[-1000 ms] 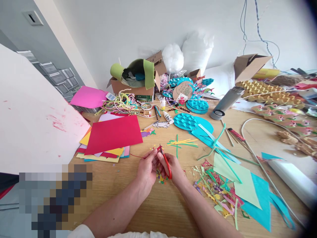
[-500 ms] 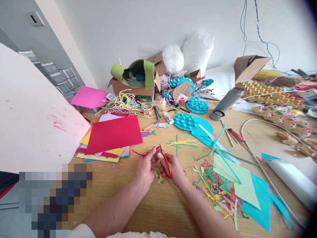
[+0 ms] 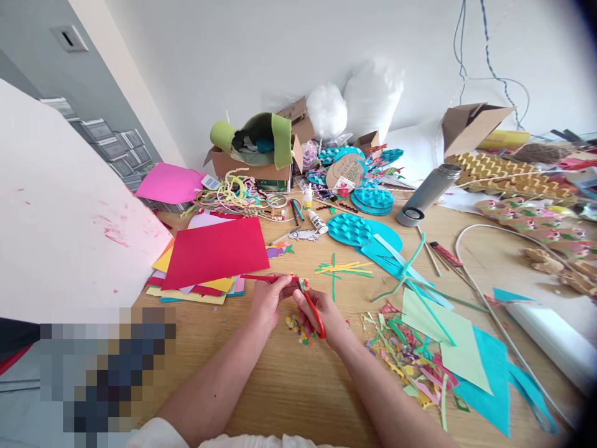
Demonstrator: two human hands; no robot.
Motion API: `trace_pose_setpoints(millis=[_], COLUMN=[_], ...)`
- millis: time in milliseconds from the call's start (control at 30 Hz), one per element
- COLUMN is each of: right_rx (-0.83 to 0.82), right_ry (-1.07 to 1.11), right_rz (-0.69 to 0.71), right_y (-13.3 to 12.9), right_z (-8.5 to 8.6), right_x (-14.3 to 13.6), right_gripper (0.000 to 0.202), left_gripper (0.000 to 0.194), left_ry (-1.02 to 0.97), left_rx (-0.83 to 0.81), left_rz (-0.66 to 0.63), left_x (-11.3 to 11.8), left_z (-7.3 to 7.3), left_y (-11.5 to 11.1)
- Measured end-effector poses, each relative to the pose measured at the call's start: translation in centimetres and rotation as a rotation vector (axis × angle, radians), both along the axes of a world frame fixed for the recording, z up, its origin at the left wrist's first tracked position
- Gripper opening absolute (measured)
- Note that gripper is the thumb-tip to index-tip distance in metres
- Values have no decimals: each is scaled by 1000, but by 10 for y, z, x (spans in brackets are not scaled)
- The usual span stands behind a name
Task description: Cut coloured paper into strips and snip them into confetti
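Note:
My left hand (image 3: 268, 302) pinches a narrow red paper strip (image 3: 256, 277), whose free end points left toward the paper stack. In my right hand (image 3: 329, 320) is a pair of red-handled scissors (image 3: 316, 311), with the blades up against the strip's right end beside my left fingertips. How far the blades are apart is hard to make out. Small colourful paper bits (image 3: 298, 330) lie on the table below and between my hands, partly covered by my right fingers. Just beyond the hands rest thin yellow and green paper strips (image 3: 344, 269).
A red sheet (image 3: 217, 252) tops the coloured paper stack at left. Paper scraps (image 3: 415, 348) and a pale green sheet (image 3: 448, 330) lie at right. Behind are a glue bottle (image 3: 318, 222), blue textured discs (image 3: 349, 230), a grey thermos flask (image 3: 429, 194) and a box (image 3: 254, 165).
The red strip, curved and drooping before, now stretches straighter and farther left. My left hand has shifted slightly left, and the scissor blades sit lower against the strip.

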State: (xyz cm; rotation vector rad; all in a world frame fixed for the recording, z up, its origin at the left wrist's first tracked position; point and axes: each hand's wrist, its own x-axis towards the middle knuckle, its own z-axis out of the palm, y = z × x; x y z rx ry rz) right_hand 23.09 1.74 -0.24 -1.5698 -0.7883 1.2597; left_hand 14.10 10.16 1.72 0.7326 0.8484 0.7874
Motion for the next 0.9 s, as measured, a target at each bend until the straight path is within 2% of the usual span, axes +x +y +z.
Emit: trace_pose_setpoints(millis=[400,900], right_rx=[10,-22], right_ry=[-6,-14], right_rz=[3,-7], right_y=[0,-1], right_z=[-3,3], right_x=[0,0], right_gripper=[49,45], left_gripper=[13,13], left_ry=[30,32], left_rx=[63,59], left_rz=[10,12], left_x=[0,1], left_z=[1,1], left_y=[0,-1])
